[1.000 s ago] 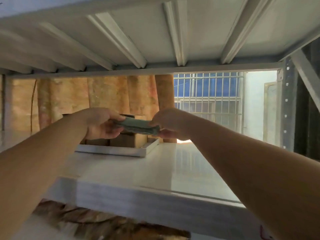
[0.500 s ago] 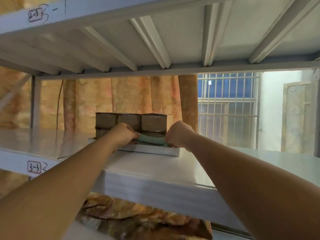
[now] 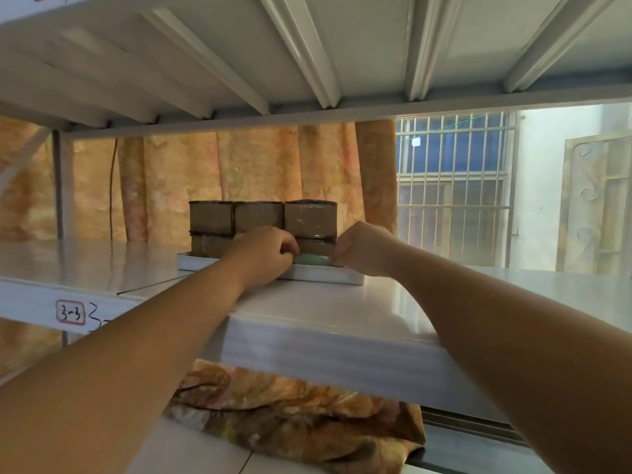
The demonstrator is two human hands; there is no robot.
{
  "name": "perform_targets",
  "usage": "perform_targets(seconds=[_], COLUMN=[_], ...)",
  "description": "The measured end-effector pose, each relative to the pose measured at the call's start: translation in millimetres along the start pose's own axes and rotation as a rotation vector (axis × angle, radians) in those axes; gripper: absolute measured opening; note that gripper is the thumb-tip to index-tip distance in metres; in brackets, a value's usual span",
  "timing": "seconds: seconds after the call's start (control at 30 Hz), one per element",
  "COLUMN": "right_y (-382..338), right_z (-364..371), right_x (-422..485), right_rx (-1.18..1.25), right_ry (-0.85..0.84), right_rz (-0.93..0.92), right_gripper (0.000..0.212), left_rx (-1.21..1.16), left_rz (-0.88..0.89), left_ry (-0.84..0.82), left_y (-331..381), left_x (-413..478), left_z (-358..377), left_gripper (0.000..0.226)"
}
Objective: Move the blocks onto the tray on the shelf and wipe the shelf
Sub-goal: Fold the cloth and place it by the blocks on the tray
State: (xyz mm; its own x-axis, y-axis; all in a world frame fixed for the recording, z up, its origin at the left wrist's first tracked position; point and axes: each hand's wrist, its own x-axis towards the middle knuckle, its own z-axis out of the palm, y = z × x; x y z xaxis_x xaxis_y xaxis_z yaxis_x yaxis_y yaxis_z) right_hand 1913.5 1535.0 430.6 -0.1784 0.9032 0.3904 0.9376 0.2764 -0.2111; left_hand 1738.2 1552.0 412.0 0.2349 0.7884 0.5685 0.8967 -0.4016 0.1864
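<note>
At the front of the tray point(image 3: 325, 274), before stacked cardboard blocks point(image 3: 258, 217), a green cloth point(image 3: 312, 260) is pinched by the left hand point(image 3: 263, 255) and right hand point(image 3: 363, 249).

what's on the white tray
Brown cardboard blocks stacked two high, three across, and a green folded cloth at the white tray's front rim, held by left hand and right hand. The hands hide the lower row's middle.
</note>
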Motion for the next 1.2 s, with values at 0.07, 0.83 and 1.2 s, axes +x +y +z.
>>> perform_targets(seconds=[0.07, 0.83, 1.2], right_y=[1, -11, -25], right_z=[-2, -7, 2], right_x=[-3, -19, -36], right_rx=[-0.005, -0.208, -0.270], right_ry=[-0.025, -0.089, -0.035], right_rz=[-0.011, -0.095, 0.114], right_gripper=[0.030, 0.035, 0.057], left_rx=[-0.028, 0.027, -0.006], left_rz=[-0.011, -0.067, 0.036], left_ry=[-0.027, -0.025, -0.062], left_y=[1, 3, -3], left_x=[-2, -5, -8], left_z=[0, 0, 3], left_gripper=[0.026, 0.020, 0.024])
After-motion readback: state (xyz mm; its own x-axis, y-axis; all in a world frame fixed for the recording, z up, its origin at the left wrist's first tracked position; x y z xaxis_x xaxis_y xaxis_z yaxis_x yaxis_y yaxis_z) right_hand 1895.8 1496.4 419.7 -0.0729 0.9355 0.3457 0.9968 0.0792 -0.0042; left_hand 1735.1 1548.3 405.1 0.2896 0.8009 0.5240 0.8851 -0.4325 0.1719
